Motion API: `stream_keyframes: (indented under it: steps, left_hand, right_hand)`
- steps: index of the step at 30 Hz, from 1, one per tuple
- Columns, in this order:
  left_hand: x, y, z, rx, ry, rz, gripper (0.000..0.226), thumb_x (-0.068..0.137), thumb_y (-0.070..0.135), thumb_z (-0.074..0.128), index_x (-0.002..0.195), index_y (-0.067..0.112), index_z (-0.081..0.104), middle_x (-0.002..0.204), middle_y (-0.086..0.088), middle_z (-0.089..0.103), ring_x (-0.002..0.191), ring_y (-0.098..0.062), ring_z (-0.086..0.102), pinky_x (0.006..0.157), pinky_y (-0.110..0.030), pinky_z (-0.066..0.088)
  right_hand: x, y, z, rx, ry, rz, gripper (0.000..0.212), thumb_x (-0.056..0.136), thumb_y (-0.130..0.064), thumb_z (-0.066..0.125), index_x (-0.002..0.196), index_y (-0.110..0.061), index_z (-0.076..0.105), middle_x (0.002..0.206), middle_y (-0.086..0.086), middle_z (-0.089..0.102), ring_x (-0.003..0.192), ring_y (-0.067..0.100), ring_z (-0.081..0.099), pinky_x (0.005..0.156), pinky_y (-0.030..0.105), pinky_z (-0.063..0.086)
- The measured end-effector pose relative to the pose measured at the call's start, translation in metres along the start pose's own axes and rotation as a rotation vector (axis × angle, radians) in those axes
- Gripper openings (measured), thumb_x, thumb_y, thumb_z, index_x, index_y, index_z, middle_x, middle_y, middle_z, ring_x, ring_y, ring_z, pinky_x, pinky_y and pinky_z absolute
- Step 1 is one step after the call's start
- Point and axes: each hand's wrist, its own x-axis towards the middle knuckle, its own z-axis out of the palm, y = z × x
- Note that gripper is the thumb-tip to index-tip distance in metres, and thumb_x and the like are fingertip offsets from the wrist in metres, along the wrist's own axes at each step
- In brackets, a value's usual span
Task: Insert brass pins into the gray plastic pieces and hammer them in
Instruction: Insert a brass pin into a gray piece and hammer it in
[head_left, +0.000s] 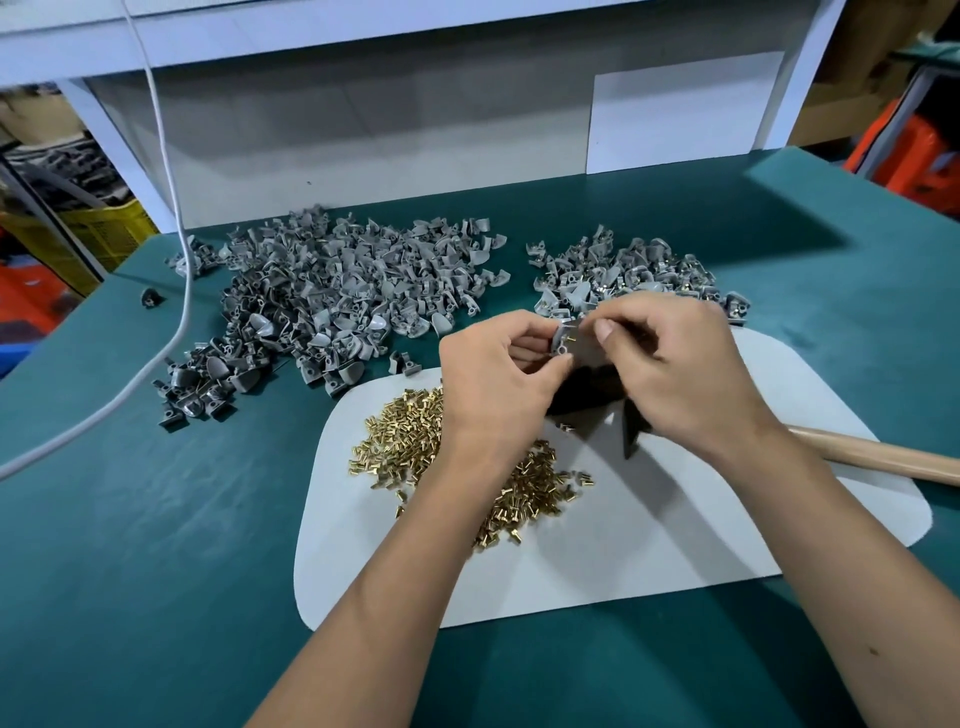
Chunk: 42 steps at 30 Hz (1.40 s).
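The left hand (498, 364) pinches a gray plastic piece (563, 338) between thumb and fingers, its small round hole turned toward the right hand (675, 358). That hand's fingertips close on a brass pin (571, 336) lying roughly crosswise, right to left, its tip at the piece; whether it has entered the hole cannot be told. The right hand drives the insertion, the left only steadies. Just near of the hands lies the heap of brass pins (415, 441) on a white mat (675, 519); a wooden hammer handle (883, 457) lies to the right. Gray pieces are piled far left (337, 291) and far right (623, 270). No writing is legible.
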Motion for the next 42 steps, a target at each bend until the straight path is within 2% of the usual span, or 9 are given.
stream_keyframes:
  steps: [3, 9, 16, 24, 27, 30, 35, 39, 42]
  left_hand:
    - [0.001, 0.001, -0.002, 0.024, 0.018, -0.026, 0.034, 0.073, 0.010, 0.091, 0.093, 0.031, 0.074, 0.081, 0.011, 0.074, 0.077, -0.004, 0.071, 0.078, -0.023, 0.061]
    - [0.010, -0.003, -0.018, 0.228, 0.005, 0.008, 0.026, 0.081, 0.020, 0.086, 0.104, 0.027, 0.076, 0.091, 0.018, 0.072, 0.085, 0.003, 0.068, 0.084, -0.024, 0.060]
    - [0.017, -0.017, -0.025, 0.314, -0.061, 0.047, 0.012, 0.084, 0.026, 0.083, 0.094, 0.031, 0.081, 0.107, 0.016, 0.072, 0.117, -0.013, 0.056, 0.107, -0.035, 0.043]
    - [0.018, -0.025, -0.025, 0.151, -0.073, -0.023, 0.018, 0.079, 0.017, 0.086, 0.091, 0.028, 0.079, 0.110, 0.013, 0.072, 0.111, -0.006, 0.065, 0.106, -0.039, 0.049]
    - [0.017, -0.025, -0.023, 0.094, -0.088, -0.061, 0.017, 0.080, 0.012, 0.084, 0.080, 0.027, 0.077, 0.112, 0.007, 0.073, 0.109, -0.004, 0.067, 0.105, -0.038, 0.051]
    - [0.017, -0.024, -0.022, 0.076, -0.108, -0.077, 0.018, 0.083, 0.010, 0.082, 0.078, 0.025, 0.075, 0.114, 0.003, 0.073, 0.108, -0.009, 0.068, 0.105, -0.038, 0.051]
    - [0.018, -0.023, -0.024, 0.086, -0.136, -0.081, 0.010, 0.084, 0.010, 0.080, 0.082, 0.019, 0.078, 0.117, 0.001, 0.072, 0.107, -0.004, 0.067, 0.101, -0.026, 0.050]
    - [0.016, -0.019, -0.022, 0.083, -0.138, -0.105, 0.018, 0.085, 0.007, 0.080, 0.077, 0.023, 0.076, 0.123, 0.000, 0.071, 0.108, -0.003, 0.066, 0.102, -0.024, 0.048]
    - [0.016, -0.017, -0.022, 0.077, -0.144, -0.105, 0.021, 0.085, 0.006, 0.079, 0.077, 0.026, 0.075, 0.124, -0.003, 0.070, 0.111, -0.005, 0.066, 0.105, -0.027, 0.048]
  right_hand:
    - [0.004, 0.015, -0.020, -0.121, -0.067, 0.071, 0.016, 0.094, -0.017, 0.068, 0.079, -0.019, 0.073, 0.070, -0.005, 0.069, 0.068, 0.016, 0.062, 0.064, 0.018, 0.042]
    - [-0.001, 0.041, -0.052, -0.500, -0.630, 0.210, 0.017, 0.078, -0.038, 0.081, 0.076, -0.030, 0.065, 0.072, -0.013, 0.066, 0.072, 0.005, 0.062, 0.068, 0.030, 0.051]
    - [-0.007, 0.047, -0.049, -0.515, -0.558, 0.171, 0.018, 0.093, -0.034, 0.068, 0.081, -0.022, 0.060, 0.079, -0.002, 0.066, 0.078, 0.023, 0.061, 0.074, 0.044, 0.052]
    - [0.009, 0.016, -0.045, -0.140, -0.258, 0.099, 0.016, 0.100, -0.035, 0.058, 0.087, -0.025, 0.059, 0.074, -0.010, 0.063, 0.071, 0.004, 0.057, 0.064, 0.027, 0.043]
    - [0.011, 0.000, -0.030, -0.188, -0.308, 0.030, 0.034, 0.105, -0.032, 0.050, 0.072, -0.024, 0.048, 0.067, -0.005, 0.056, 0.066, 0.017, 0.055, 0.063, 0.035, 0.038]
    - [0.017, -0.010, -0.021, -0.312, -0.345, -0.010, 0.031, 0.106, -0.036, 0.043, 0.079, -0.023, 0.049, 0.080, 0.006, 0.064, 0.078, 0.033, 0.060, 0.070, 0.042, 0.047]
    - [0.025, -0.019, -0.021, -0.218, -0.082, -0.073, 0.032, 0.102, -0.044, 0.036, 0.097, -0.021, 0.058, 0.083, 0.006, 0.068, 0.073, 0.034, 0.060, 0.065, 0.041, 0.048]
    - [0.021, -0.014, -0.011, -0.455, -0.361, 0.081, 0.032, 0.107, -0.040, 0.041, 0.080, -0.023, 0.046, 0.081, 0.006, 0.058, 0.083, 0.038, 0.060, 0.070, 0.041, 0.047]
    - [0.030, -0.017, -0.019, -0.525, -0.329, 0.081, 0.039, 0.105, -0.043, 0.042, 0.070, -0.026, 0.038, 0.074, 0.001, 0.050, 0.075, 0.034, 0.054, 0.064, 0.036, 0.037]
